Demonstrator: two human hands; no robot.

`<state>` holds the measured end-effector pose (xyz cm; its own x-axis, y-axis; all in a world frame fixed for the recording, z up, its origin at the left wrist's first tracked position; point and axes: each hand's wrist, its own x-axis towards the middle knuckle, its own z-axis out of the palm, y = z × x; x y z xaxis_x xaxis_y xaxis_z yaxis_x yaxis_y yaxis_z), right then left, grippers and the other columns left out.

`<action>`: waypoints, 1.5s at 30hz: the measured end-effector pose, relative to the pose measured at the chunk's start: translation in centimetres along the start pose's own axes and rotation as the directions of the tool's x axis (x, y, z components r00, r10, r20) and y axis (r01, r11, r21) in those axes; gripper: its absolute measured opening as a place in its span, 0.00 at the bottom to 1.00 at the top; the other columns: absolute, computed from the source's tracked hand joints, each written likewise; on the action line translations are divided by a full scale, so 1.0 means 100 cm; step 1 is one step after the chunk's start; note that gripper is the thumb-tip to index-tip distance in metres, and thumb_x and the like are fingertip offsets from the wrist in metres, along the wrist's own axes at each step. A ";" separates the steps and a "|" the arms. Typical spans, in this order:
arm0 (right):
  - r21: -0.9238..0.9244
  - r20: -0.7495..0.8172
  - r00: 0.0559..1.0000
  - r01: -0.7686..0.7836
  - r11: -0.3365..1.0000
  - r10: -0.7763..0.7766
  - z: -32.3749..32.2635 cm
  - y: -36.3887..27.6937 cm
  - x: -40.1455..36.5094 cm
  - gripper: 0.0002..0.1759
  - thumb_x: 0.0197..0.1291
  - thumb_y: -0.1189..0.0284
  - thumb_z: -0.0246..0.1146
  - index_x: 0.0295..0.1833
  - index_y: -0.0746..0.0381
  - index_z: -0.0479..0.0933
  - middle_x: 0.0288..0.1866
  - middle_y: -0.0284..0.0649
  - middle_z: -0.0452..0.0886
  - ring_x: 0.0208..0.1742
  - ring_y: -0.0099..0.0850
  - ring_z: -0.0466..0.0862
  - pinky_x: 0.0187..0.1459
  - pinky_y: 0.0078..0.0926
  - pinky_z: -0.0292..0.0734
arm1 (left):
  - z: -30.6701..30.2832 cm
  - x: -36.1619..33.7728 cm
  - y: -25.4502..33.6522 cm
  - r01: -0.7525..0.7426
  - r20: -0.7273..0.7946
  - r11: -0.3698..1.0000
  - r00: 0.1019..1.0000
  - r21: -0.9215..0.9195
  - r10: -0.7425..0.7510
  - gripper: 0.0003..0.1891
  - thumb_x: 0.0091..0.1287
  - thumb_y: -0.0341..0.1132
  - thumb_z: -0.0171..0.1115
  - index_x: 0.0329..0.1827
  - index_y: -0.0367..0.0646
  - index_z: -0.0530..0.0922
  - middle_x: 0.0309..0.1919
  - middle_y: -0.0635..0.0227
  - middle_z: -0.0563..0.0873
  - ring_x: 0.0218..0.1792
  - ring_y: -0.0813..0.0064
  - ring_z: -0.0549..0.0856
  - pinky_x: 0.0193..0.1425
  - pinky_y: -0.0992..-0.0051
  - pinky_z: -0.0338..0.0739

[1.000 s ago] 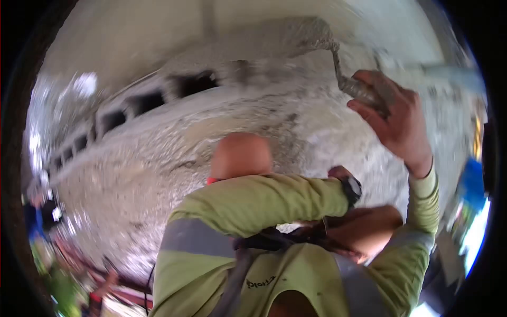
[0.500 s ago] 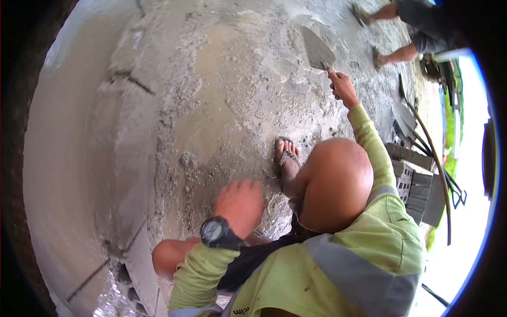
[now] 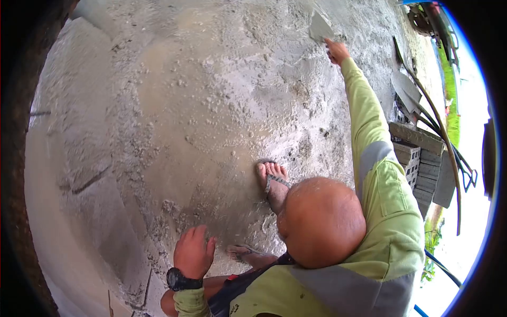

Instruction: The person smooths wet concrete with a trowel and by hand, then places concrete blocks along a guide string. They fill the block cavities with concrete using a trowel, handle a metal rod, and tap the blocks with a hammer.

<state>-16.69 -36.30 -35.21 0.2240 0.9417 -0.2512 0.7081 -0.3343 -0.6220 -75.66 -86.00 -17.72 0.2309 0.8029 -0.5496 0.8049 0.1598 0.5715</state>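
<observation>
My right hand (image 3: 337, 52) is wrapped round the handle of a trowel (image 3: 320, 27) at the end of my outstretched arm. The trowel's flat grey blade points away from me, low over the rough wet cement surface (image 3: 227, 105). On the near left, my left hand (image 3: 194, 253) has nothing in it, its thumb apart from the fingers. A dark watch (image 3: 182, 280) sits on that wrist. Between the two hands, my sandalled foot (image 3: 272, 177) stands in the wet cement, and my bent knee (image 3: 322, 222) covers part of the ground.
Shovels (image 3: 406, 91) lean at the right beside stacked hollow concrete blocks (image 3: 425, 177). A long curved bar (image 3: 437, 113) crosses in front of them. Along the left runs a smoother grey strip (image 3: 39, 201), with a dark crack (image 3: 92, 180) near it. Puddled water (image 3: 158, 68) lies on the cement.
My view has shifted, and another person's legs at the upper right have left it. My right arm stretches farther away with the trowel. My left hand has moved left and nearer to me.
</observation>
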 end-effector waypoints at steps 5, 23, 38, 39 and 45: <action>0.207 0.163 0.975 -0.185 0.961 0.153 0.042 -0.096 -0.032 0.27 0.66 0.46 0.61 0.41 0.64 0.78 0.18 0.28 0.67 0.13 0.20 0.62 0.14 0.23 0.55 | -0.006 0.027 0.016 -0.009 0.033 1.000 0.999 -0.023 0.010 0.18 0.65 0.37 0.66 0.55 0.38 0.77 0.48 0.50 0.83 0.49 0.47 0.81 0.54 0.58 0.77; 0.375 0.484 0.875 -0.186 0.908 -0.021 0.143 -0.149 -0.128 0.27 0.67 0.47 0.60 0.47 0.63 0.76 0.24 0.28 0.70 0.17 0.18 0.64 0.17 0.19 0.57 | 0.001 0.008 0.029 -0.028 0.002 0.999 1.000 -0.015 0.028 0.18 0.65 0.38 0.65 0.54 0.38 0.76 0.47 0.54 0.82 0.49 0.50 0.81 0.53 0.58 0.76; 0.138 0.710 0.700 -0.033 0.990 -0.076 0.066 -0.311 -0.385 0.23 0.72 0.51 0.57 0.47 0.63 0.77 0.20 0.25 0.65 0.16 0.14 0.60 0.16 0.16 0.52 | 0.023 -0.052 0.154 0.172 0.101 0.971 0.983 -0.168 -0.156 0.10 0.61 0.32 0.57 0.43 0.42 0.82 0.42 0.57 0.86 0.46 0.55 0.85 0.47 0.53 0.78; 0.103 0.744 0.663 0.011 0.995 -0.084 0.055 -0.324 -0.404 0.23 0.73 0.51 0.57 0.47 0.63 0.77 0.20 0.25 0.64 0.16 0.14 0.60 0.16 0.16 0.52 | 0.034 -0.055 0.154 0.214 0.063 0.956 0.977 -0.199 -0.206 0.11 0.61 0.32 0.56 0.44 0.41 0.83 0.43 0.56 0.87 0.47 0.54 0.85 0.48 0.54 0.79; -0.077 0.911 0.412 0.134 0.988 0.015 0.011 -0.398 -0.495 0.15 0.73 0.57 0.58 0.44 0.58 0.75 0.19 0.22 0.62 0.15 0.12 0.58 0.14 0.16 0.51 | 0.063 -0.120 0.165 0.424 0.115 0.807 0.902 -0.411 -0.416 0.15 0.63 0.33 0.54 0.49 0.40 0.84 0.45 0.51 0.87 0.50 0.52 0.86 0.51 0.52 0.79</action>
<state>-56.73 -69.60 1.16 -0.5069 0.3481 -0.7886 0.7812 -0.2012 -0.5910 -61.69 -96.62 -5.52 -0.0639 0.5921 -0.8033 0.5226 0.7057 0.4785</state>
